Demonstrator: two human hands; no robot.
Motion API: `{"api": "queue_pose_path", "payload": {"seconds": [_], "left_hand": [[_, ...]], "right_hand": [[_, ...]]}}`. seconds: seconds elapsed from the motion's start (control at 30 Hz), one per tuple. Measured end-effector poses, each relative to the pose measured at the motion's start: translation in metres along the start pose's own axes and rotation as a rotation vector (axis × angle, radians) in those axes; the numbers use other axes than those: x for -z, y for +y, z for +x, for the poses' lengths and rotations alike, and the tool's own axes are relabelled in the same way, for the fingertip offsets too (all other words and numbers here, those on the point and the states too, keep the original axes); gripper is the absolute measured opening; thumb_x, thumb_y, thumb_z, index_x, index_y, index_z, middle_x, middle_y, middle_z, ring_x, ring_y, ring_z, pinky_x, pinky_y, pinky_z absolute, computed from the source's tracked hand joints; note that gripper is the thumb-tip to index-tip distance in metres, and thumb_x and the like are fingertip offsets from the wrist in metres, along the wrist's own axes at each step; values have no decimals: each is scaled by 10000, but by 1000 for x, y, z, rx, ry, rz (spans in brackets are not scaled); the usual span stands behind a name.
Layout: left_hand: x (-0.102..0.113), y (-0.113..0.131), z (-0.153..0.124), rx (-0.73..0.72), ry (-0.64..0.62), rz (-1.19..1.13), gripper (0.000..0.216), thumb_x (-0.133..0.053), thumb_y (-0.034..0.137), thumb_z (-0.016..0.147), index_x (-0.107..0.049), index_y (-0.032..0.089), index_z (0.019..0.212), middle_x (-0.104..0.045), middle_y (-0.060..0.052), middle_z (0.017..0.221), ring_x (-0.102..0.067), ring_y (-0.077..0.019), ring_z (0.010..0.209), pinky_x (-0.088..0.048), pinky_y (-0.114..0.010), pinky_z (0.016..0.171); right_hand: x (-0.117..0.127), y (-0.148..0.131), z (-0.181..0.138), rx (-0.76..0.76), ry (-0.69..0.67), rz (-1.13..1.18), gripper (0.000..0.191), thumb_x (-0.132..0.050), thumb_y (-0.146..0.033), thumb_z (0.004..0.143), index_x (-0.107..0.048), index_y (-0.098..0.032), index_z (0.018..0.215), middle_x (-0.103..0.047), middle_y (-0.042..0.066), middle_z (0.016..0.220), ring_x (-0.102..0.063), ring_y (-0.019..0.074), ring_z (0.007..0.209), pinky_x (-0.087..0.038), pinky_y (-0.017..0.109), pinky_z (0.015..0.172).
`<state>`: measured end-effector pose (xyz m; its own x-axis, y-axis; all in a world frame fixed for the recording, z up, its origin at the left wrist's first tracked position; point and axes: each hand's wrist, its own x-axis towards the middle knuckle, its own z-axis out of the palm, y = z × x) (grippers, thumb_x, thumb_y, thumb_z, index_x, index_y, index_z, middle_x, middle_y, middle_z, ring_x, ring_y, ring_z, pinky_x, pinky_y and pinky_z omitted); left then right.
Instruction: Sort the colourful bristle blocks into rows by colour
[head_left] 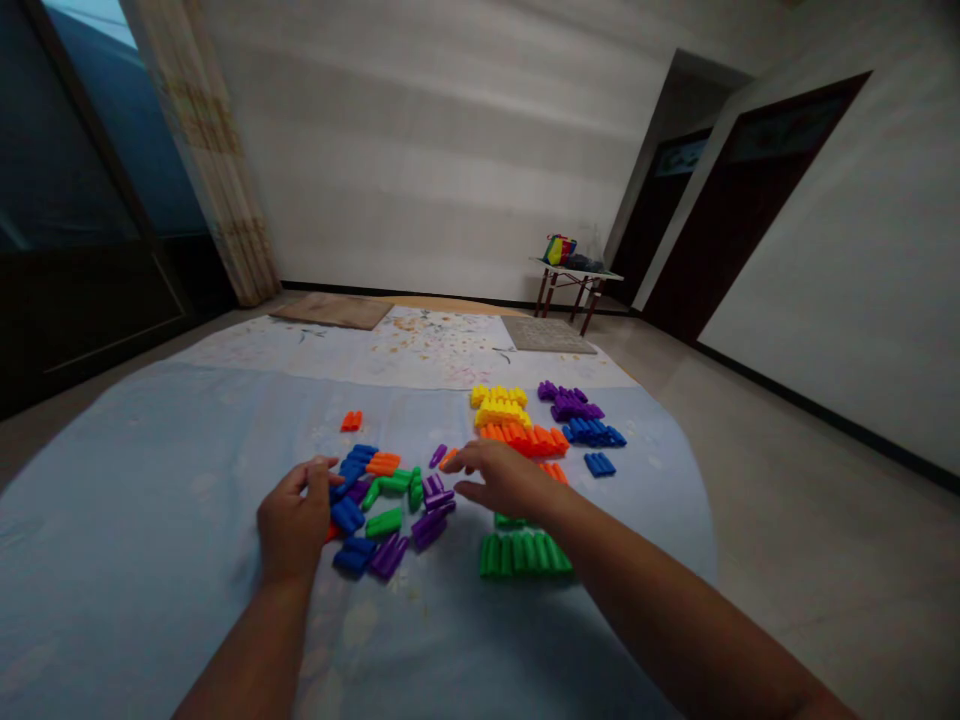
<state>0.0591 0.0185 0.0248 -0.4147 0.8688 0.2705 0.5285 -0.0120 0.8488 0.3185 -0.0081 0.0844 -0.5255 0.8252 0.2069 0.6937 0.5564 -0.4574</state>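
A loose pile of ribbed plastic blocks in blue, purple, green and orange lies on the cloth between my hands. My left hand [294, 520] is at the pile's left edge, fingers curled in beside the blue blocks [347, 514]; whatever is in them is hidden. My right hand [501, 474] reaches over from the right with fingers apart, its fingertips close to a small orange block [448, 459]. A purple block [438, 455] lies just left of that. Under my right forearm, a row of green blocks [525, 555] is partly covered.
Beyond my right hand are rows of orange [525, 438], yellow [501, 405], purple [576, 404] and blue blocks [594, 432]. One orange block [351, 421] lies apart. Mats [547, 335] rest at the table's far side. A small folding table [577, 270] stands by the wall.
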Motion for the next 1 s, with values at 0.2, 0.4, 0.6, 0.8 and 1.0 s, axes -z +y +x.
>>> {"api": "queue_pose_path", "payload": {"seconds": [0.2,0.4,0.6,0.8,1.0], "left_hand": [[0,0,-1,-37,10,-19,337,-421,437,798,-667,207,818,-683,-15,728,-625,-198,861,-458,-310,836],[1,2,-1,-61,22,-39,356,-413,440,798,-671,195,799,-691,-30,737,-629,-205,872,-463,-312,830],[0,0,-2,-69,24,-46,371,-404,440,810,-677,189,819,-691,-33,735,-633,-193,835,-468,-299,807],[1,1,-3,-78,21,-34,357,-415,439,808,-675,194,801,-693,-30,748,-633,-188,824,-465,-293,801],[2,2,-2,-90,30,-29,364,-413,444,805,-675,190,813,-693,-37,748,-631,-200,799,-471,-315,783]], "right_hand": [[-30,-17,9,33,-140,-211,275,-619,-158,777,-657,-174,1049,-641,90,972,-567,212,961,-429,314,809],[-38,-16,3,32,-203,-222,256,-627,-169,762,-673,-195,1012,-617,72,945,-558,205,911,-413,296,764],[-28,-32,-16,89,-185,-127,240,-611,-156,777,-672,-187,1007,-621,68,974,-551,190,929,-408,282,793],[-52,-48,-21,240,-179,-209,297,-572,-179,800,-630,-188,1091,-645,77,1008,-553,198,916,-411,308,808],[-71,-54,-29,161,-136,-211,303,-519,-180,822,-608,-187,1111,-619,86,969,-554,199,881,-433,303,774]]}}
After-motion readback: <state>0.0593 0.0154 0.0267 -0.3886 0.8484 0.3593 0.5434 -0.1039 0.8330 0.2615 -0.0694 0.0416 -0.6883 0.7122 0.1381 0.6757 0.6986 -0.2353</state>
